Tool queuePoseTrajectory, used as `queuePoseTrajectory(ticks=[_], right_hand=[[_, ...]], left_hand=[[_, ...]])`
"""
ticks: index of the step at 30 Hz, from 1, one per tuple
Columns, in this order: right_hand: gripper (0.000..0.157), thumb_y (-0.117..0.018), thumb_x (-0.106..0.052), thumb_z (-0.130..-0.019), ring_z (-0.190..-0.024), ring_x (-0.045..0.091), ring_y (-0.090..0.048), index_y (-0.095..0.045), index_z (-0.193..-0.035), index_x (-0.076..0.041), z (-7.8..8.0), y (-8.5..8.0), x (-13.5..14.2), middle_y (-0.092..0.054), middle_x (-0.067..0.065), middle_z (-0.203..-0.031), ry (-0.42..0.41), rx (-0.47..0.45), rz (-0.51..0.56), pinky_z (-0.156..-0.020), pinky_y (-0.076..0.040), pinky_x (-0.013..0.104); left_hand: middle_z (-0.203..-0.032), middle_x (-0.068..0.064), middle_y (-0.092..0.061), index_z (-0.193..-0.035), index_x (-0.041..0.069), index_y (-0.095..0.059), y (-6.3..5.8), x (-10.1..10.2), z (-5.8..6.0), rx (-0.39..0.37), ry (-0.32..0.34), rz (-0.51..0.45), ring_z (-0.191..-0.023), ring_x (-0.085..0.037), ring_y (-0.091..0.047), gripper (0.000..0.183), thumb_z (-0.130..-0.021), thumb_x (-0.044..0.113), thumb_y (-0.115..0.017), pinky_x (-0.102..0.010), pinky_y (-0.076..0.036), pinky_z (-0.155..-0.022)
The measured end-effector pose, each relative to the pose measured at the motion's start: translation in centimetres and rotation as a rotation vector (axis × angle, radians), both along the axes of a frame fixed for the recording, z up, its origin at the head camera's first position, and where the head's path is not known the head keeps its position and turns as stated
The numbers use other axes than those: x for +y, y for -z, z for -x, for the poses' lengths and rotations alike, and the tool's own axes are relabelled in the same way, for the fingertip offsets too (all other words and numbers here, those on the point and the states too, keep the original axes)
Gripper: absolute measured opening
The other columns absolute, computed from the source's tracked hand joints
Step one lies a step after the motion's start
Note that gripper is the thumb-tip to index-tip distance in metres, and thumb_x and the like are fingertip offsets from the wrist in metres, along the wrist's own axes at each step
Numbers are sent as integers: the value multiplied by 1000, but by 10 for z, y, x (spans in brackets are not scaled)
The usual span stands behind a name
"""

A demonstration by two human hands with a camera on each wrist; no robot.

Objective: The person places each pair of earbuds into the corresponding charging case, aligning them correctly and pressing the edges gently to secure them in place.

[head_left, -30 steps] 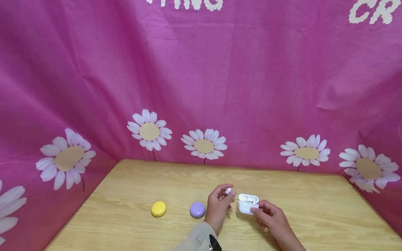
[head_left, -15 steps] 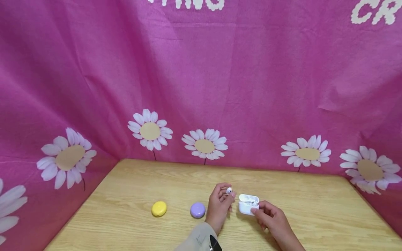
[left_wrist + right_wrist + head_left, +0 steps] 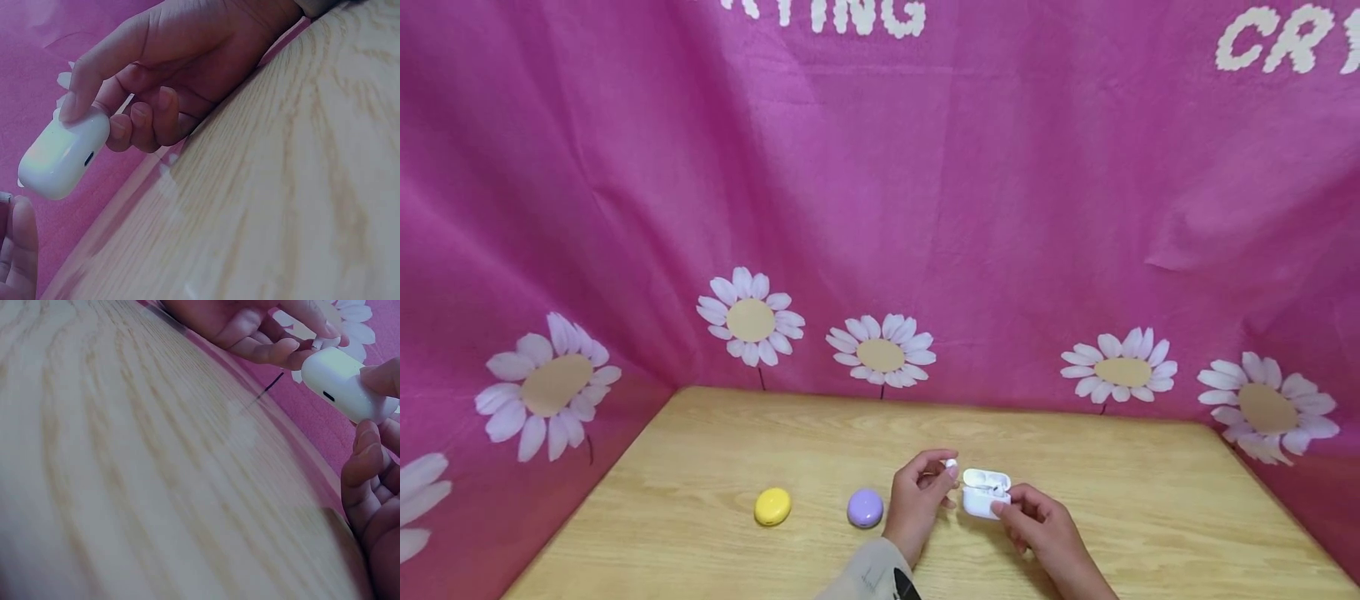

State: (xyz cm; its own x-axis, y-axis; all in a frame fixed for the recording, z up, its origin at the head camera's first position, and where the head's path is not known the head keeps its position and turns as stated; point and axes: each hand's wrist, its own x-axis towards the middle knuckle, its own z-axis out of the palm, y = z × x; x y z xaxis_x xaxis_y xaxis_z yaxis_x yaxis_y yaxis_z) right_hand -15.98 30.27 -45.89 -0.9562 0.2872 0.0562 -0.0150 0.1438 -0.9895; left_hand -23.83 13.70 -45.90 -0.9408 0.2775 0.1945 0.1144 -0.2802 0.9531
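Observation:
Between thumb and fingertips my left hand point(image 3: 916, 500) pinches a small white earbud point(image 3: 951, 463). Just right of it, my right hand point(image 3: 1048, 529) holds a white earbud charging case point(image 3: 981, 502) by its right end, thumb on the front. The case's lid point(image 3: 987, 478) stands up, and something small and shiny shows inside at the right. In the left wrist view the case point(image 3: 62, 153) hangs above the tabletop, its charging port facing down. The right wrist view has the earbud point(image 3: 328, 342) close beside the case, partly covered by fingers.
On the wooden table point(image 3: 715, 450) left of my hands lie a round purple case point(image 3: 865, 508) and, farther left, a round yellow case point(image 3: 772, 507). A pink curtain point(image 3: 1000, 208) with printed daisies encloses the table's back and sides.
The earbud has turned in my left fingers, so its dark mark no longer shows. My right hand keeps its hold on the opened case. The head view has shifted slightly.

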Motion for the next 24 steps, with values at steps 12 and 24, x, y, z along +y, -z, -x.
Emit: queuePoseTrajectory(ticks=[12, 24], right_hand=[[23, -73, -16, -85, -53, 12, -47, -62, -93, 2, -3, 6, 0, -50, 2, -66, -20, 18, -16, -45, -42, 21], [26, -74, -19, -84, -53, 11, -47, -61, -94, 2, 1, 4, 3, -51, 2, -67, -29, 14, -20, -45, -41, 21]], left_hand=[[-91, -8, -68, -112, 4, -66, 0, -1, -5, -35, 16, 34, -78, -15, -63, 27, -86, 10, -71, -24, -55, -58], [-85, -2, -64, -104, 6, -69, 2, 1, -3, 17, -6, 129, -72, -11, -57, 22, -83, 11, -75, -22, -51, -54]])
